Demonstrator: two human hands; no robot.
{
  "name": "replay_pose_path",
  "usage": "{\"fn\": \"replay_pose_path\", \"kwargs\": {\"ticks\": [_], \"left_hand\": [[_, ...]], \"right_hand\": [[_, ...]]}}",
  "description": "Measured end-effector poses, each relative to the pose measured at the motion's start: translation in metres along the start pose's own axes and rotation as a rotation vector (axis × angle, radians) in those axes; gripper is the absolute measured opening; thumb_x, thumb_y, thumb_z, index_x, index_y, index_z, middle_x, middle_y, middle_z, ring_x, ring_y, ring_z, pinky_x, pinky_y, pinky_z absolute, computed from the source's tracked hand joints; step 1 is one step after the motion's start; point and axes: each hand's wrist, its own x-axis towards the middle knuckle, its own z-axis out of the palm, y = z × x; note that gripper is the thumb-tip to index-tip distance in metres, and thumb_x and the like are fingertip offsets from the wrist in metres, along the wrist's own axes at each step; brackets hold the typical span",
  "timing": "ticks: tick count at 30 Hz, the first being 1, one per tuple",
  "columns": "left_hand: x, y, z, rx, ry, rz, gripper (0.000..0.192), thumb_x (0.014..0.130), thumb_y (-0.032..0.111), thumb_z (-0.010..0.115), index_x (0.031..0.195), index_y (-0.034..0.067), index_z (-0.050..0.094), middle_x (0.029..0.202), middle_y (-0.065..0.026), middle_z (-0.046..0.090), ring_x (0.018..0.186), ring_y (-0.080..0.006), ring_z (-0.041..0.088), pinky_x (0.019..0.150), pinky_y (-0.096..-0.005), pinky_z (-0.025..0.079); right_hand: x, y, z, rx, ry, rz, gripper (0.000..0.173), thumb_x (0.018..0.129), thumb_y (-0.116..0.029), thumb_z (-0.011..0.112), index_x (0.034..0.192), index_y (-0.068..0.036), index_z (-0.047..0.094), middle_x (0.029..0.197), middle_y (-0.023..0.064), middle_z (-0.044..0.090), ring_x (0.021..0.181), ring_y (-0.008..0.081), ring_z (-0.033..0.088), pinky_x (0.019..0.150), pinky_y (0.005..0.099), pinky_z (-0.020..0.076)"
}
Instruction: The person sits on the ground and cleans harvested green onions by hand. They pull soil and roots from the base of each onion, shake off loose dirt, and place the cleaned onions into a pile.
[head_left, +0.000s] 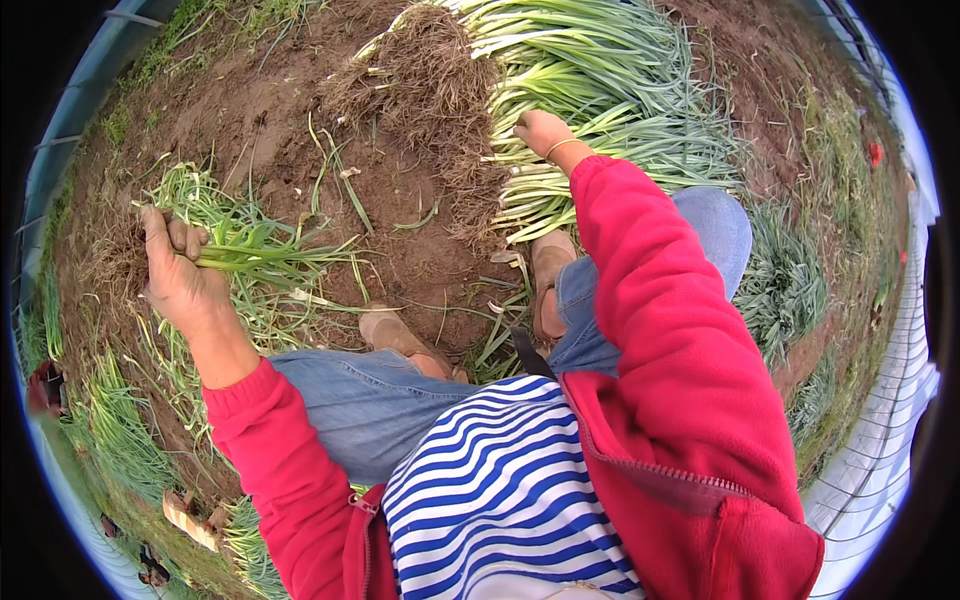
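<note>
At the left, my left hand (184, 262) is closed around a small bunch of green stalks (255, 251), whose leaves point to the right; dry roots show just beyond the hand. Under that bunch lies a heap of loose green and wilted leaves (195, 191). My right hand (544, 133), with a yellow band at the wrist, is over the pale stems of a large pile of green onions or similar leafy stalks (630, 75). Its fingers are curled at the stems, and whether they grip any cannot be told. The pile's brown, soil-covered roots (435, 75) face left.
Bare brown soil (300, 97) carries scattered leaves. My shoes (551, 262) stand near the pile. More green bunches lie at the right (780, 277) and lower left (120, 420). A greenhouse's plastic wall (892, 420) curves along the right rim. Small, unclear figures show at the far left.
</note>
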Motion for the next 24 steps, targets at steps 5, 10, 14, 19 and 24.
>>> {"fn": "replay_pose_path", "kwargs": {"ticks": [5, 10, 14, 19, 24], "left_hand": [[0.004, -0.017, -0.014, 0.041, -0.07, -0.093, 0.022, 0.087, 0.024, 0.063, 0.082, 0.004, 0.054, 0.058, 0.0029, 0.035, 0.05, -0.0068, 0.029, 0.051, -0.0216, 0.028], [-0.002, -0.02, -0.007, 0.07, -0.166, -0.185, 0.023, 0.087, 0.026, 0.061, 0.082, 0.004, 0.054, 0.058, 0.0035, 0.035, 0.05, -0.0071, 0.028, 0.052, -0.0229, 0.029], [-0.005, -0.026, -0.005, 0.068, -0.203, -0.252, 0.022, 0.088, 0.027, 0.06, 0.081, 0.006, 0.054, 0.058, 0.0039, 0.035, 0.05, -0.0074, 0.029, 0.054, -0.0238, 0.03], [-0.026, -0.049, -0.005, 0.14, -0.356, -0.502, 0.032, 0.084, 0.026, 0.065, 0.101, 0.0, 0.058, 0.058, 0.0045, 0.034, 0.052, -0.0076, 0.032, 0.056, -0.0237, 0.031], [-0.052, -0.067, 0.009, 0.329, -0.464, -0.651, 0.037, 0.085, 0.028, 0.064, 0.107, -0.001, 0.057, 0.06, 0.0054, 0.032, 0.054, -0.0071, 0.032, 0.058, -0.0235, 0.031]], "right_hand": [[-0.034, -0.008, -0.028, 0.421, -0.415, 0.193, 0.027, 0.079, -0.021, 0.053, 0.078, 0.004, 0.063, 0.065, 0.0154, 0.064, 0.052, 0.0249, 0.062, 0.048, 0.0335, 0.0501], [-0.075, 0.024, 0.031, -0.061, -0.345, -0.04, 0.019, 0.075, -0.01, 0.051, 0.089, -0.001, 0.06, 0.074, 0.0162, 0.064, 0.063, 0.0277, 0.063, 0.059, 0.0377, 0.0499], [-0.078, 0.016, 0.053, -0.275, -0.022, -0.22, 0.019, 0.074, -0.015, 0.057, 0.092, -0.008, 0.06, 0.087, 0.0136, 0.06, 0.083, 0.0334, 0.058, 0.073, 0.0422, 0.0469], [-0.073, 0.004, 0.047, -0.147, 0.152, -0.367, 0.014, 0.074, -0.018, 0.06, 0.085, -0.009, 0.061, 0.085, 0.0103, 0.061, 0.076, 0.0324, 0.057, 0.069, 0.0391, 0.0484], [-0.07, -0.108, -0.007, 0.687, 0.066, -0.168, 0.017, 0.079, -0.015, 0.066, 0.083, -0.001, 0.056, 0.065, 0.003, 0.054, 0.061, 0.0111, 0.051, 0.057, 0.0262, 0.043]]}}
